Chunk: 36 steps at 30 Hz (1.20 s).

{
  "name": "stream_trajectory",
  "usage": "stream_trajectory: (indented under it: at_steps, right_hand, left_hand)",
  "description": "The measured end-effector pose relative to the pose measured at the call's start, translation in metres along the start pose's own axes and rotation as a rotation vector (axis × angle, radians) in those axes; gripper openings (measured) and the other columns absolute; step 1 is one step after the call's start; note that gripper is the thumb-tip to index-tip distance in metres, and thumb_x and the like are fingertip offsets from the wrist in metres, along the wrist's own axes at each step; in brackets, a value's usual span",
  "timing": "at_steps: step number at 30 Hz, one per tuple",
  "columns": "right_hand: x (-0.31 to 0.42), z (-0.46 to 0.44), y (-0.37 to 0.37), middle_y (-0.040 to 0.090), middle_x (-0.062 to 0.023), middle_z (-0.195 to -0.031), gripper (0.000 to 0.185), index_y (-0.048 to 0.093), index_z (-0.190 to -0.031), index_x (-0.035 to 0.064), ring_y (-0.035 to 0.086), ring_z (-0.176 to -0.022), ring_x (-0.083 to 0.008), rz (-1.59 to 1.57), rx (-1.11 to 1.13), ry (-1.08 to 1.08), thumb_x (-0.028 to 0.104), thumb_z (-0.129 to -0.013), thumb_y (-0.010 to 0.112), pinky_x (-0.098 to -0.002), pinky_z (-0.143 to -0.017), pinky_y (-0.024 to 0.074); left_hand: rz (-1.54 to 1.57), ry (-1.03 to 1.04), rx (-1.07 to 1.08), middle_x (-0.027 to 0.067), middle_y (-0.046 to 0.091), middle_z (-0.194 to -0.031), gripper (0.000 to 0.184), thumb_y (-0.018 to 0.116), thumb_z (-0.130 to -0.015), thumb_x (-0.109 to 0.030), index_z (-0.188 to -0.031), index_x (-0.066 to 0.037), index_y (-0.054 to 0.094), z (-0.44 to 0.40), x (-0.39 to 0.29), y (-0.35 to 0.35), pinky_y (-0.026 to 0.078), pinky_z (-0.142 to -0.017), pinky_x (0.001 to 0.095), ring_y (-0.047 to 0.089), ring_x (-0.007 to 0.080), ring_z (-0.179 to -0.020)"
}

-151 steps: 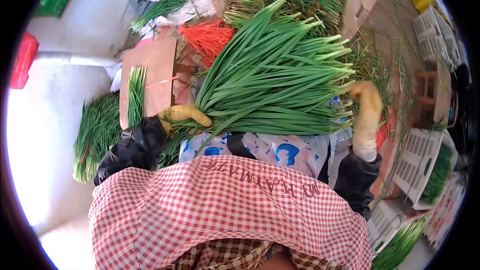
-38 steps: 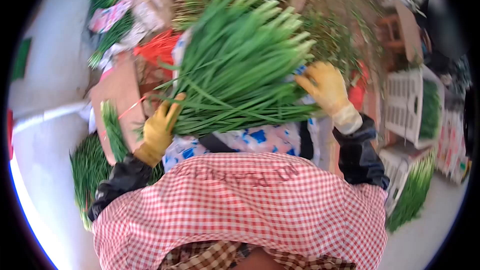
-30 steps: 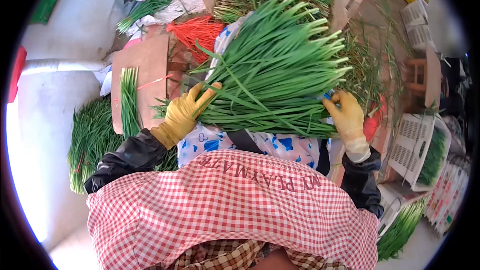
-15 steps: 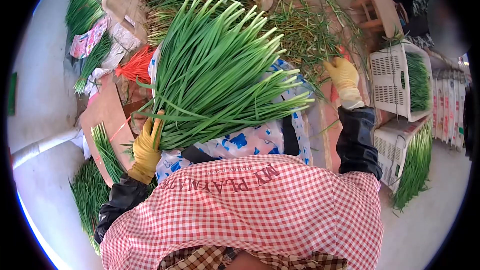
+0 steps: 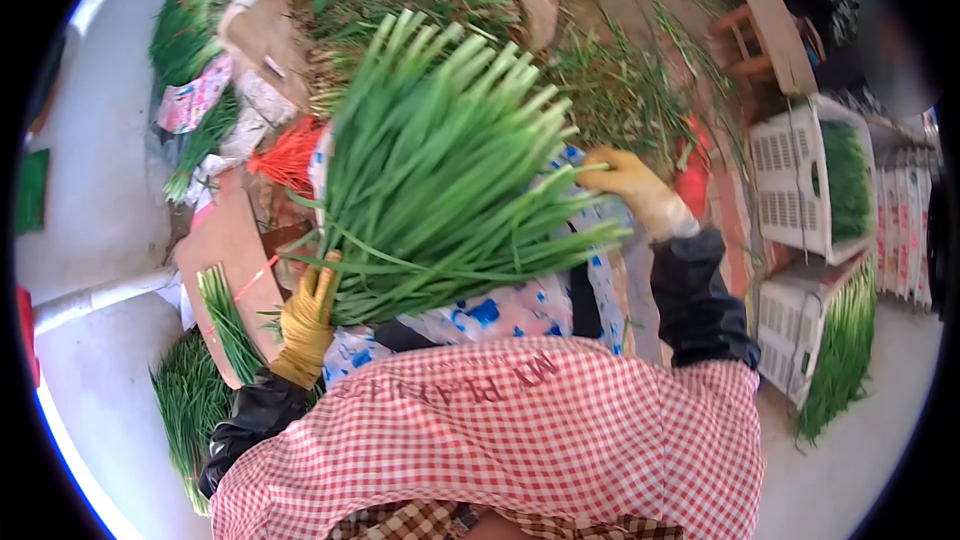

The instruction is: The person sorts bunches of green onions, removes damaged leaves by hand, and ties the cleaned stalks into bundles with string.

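Observation:
A large loose bunch of green garlic chives (image 5: 430,180) lies across my lap on a white plastic sheet with blue prints (image 5: 480,312). The pale cut stem ends point up and to the right. My left hand (image 5: 306,325), in a yellow glove, is closed around the lower left edge of the bunch, at the leaves. My right hand (image 5: 632,188), also gloved, is at the stem ends on the right side, fingers pointing left. Motion blurs those fingers, so whether they pinch a stem is unclear.
Crates of chives (image 5: 790,175) stand at right. A large tub (image 5: 265,35) of trimmings is ahead, with loose scraps (image 5: 620,90) beside it. Red ties (image 5: 288,155) and a brown board (image 5: 225,250) with a small chive bundle (image 5: 228,325) are at left.
My right hand has moved left and slightly down, from the scraps to the stem ends of the bunch. My left hand stays on the chives. The whole view has shifted a little.

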State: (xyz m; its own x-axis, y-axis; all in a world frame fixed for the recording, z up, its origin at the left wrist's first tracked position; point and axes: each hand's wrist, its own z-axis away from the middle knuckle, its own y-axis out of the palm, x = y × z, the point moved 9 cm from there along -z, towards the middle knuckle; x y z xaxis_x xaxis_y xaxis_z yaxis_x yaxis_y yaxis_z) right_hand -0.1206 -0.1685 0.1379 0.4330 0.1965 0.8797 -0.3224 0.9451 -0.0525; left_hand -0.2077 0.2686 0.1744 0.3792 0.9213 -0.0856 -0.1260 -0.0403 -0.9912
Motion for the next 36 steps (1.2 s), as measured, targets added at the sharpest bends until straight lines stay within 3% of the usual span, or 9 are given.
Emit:
stream_trajectory:
  at_steps: [3,13,16,18,20,23,31,35,36]
  right_hand:
    - [-0.015,-0.007,0.002,0.062,-0.0028,-0.085,0.028,0.063,-0.100,0.0010,0.055,-0.080,-0.0103,-0.388,-0.063,-0.020,0.023,-0.083,0.068,-0.0243,-0.075,0.0418]
    - [-0.016,-0.002,0.005,0.061,-0.0014,-0.076,0.020,0.065,-0.087,0.0010,0.054,-0.070,-0.0105,-0.292,-0.092,0.121,0.019,-0.081,0.068,-0.0249,-0.065,0.0416]
    - [-0.015,-0.004,-0.026,0.056,-0.0020,-0.065,0.016,0.060,-0.068,0.0024,0.053,-0.063,-0.0122,0.052,-0.195,-0.119,0.015,-0.077,0.065,-0.0282,-0.059,0.0407]
    - [-0.058,0.009,-0.084,0.055,-0.0055,-0.064,0.019,0.055,-0.067,0.0024,0.050,-0.061,-0.0146,0.514,-0.620,-0.037,0.013,-0.082,0.061,-0.0321,-0.058,0.0411]
    - [-0.086,-0.004,-0.080,0.057,-0.0074,-0.067,0.017,0.060,-0.072,0.0033,0.052,-0.062,-0.0179,0.681,-0.636,-0.048,0.015,-0.084,0.060,-0.0326,-0.061,0.0429]
    - [-0.120,-0.035,0.002,0.056,-0.0116,-0.093,0.024,0.056,-0.096,0.0089,0.052,-0.086,-0.0242,0.660,-0.363,-0.032,0.031,-0.085,0.056,-0.0390,-0.077,0.0428]
    - [0.111,-0.125,0.132,0.047,-0.0161,-0.126,0.056,0.040,-0.130,0.0165,0.043,-0.118,-0.0316,-1.123,0.452,-0.297,0.052,-0.087,0.050,-0.0475,-0.100,0.0349]
    - [0.170,-0.160,0.132,0.042,-0.0184,-0.143,0.073,0.032,-0.147,0.0203,0.038,-0.134,-0.0353,-1.497,0.810,-0.396,0.062,-0.088,0.046,-0.0517,-0.111,0.0310]
    - [0.182,-0.157,0.125,0.026,-0.0171,-0.152,0.087,0.010,-0.152,0.0234,0.027,-0.139,-0.0373,-1.462,1.023,-0.586,0.072,-0.086,0.038,-0.0557,-0.116,0.0200]
  left_hand:
    - [-0.019,0.015,-0.028,0.0129,0.055,-0.120,0.078,0.055,-0.072,0.008,-0.143,-0.020,0.039,-0.004,-0.010,-0.010,0.051,-0.055,0.0400,0.063,0.0343,-0.077]
    - [0.083,-0.027,-0.022,0.0152,0.056,-0.114,0.080,0.060,-0.070,0.002,-0.144,-0.020,0.038,-0.005,-0.015,-0.021,0.050,-0.060,0.0418,0.061,0.0343,-0.078]
    - [0.091,-0.027,-0.009,0.0153,0.056,-0.112,0.077,0.061,-0.071,-0.001,-0.143,-0.020,0.039,-0.002,-0.018,-0.025,0.050,-0.060,0.0417,0.061,0.0344,-0.077]
    - [0.099,-0.045,-0.018,0.0152,0.056,-0.112,0.076,0.061,-0.072,-0.002,-0.142,-0.019,0.039,-0.001,-0.017,-0.028,0.050,-0.060,0.0418,0.060,0.0345,-0.075]
    - [0.207,0.025,-0.127,0.0146,0.056,-0.109,0.073,0.061,-0.072,-0.002,-0.141,-0.018,0.042,-0.003,-0.025,-0.039,0.049,-0.060,0.0421,0.059,0.0345,-0.074]
    - [0.225,0.056,-0.064,0.0141,0.056,-0.111,0.071,0.060,-0.072,-0.002,-0.139,-0.018,0.044,-0.002,-0.024,-0.034,0.049,-0.062,0.0422,0.060,0.0346,-0.076]
    - [0.117,0.186,-0.105,0.0143,0.054,-0.125,0.065,0.063,-0.076,-0.008,-0.137,-0.023,0.045,0.000,-0.033,-0.062,0.054,-0.062,0.0384,0.064,0.0325,-0.082]
    - [0.113,0.170,0.172,0.0215,0.050,-0.131,0.070,0.062,-0.075,-0.006,-0.139,-0.023,0.041,-0.001,-0.050,-0.068,0.055,-0.061,0.0378,0.065,0.0327,-0.083]
    - [0.099,0.157,0.122,0.0222,0.049,-0.131,0.072,0.063,-0.075,-0.006,-0.141,-0.022,0.040,0.003,-0.052,-0.073,0.054,-0.062,0.0378,0.065,0.0327,-0.083]
